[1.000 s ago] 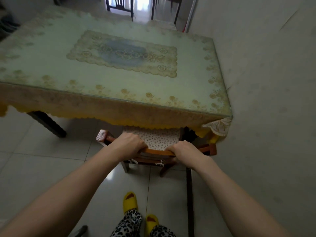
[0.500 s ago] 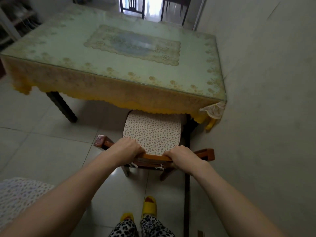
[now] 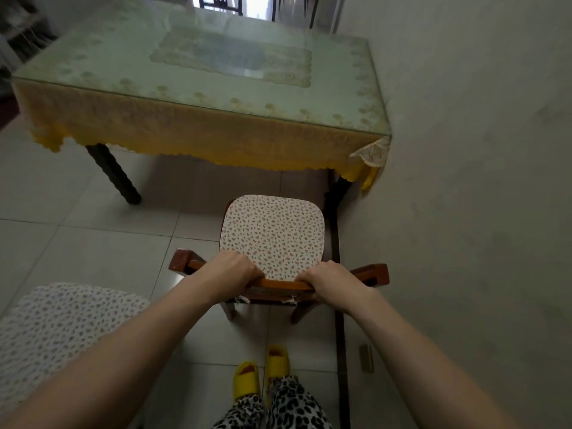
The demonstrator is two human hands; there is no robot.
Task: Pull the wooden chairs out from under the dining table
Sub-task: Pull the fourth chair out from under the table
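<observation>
A wooden chair [image 3: 376, 273] with a speckled seat cushion [image 3: 272, 233] stands on the tiled floor, its whole seat clear of the dining table [image 3: 216, 131]. My left hand [image 3: 230, 270] and my right hand [image 3: 332, 281] both grip the chair's curved top rail, left and right of its middle. The table has a glass top over a yellow lace cloth and dark legs. A second speckled cushion [image 3: 58, 332], belonging to another chair, shows at the lower left beside my left arm.
A plain wall [image 3: 464, 181] runs close along the right side of the chair and table. My feet in yellow slippers [image 3: 263, 371] stand just behind the chair. Dark chairs [image 3: 221, 3] stand beyond the table's far end. Open tiled floor lies to the left.
The chair has slid back toward me with both hands on its rail. Its cushion went from mostly hidden under the table to fully exposed. The second cushion came into view at the lower left.
</observation>
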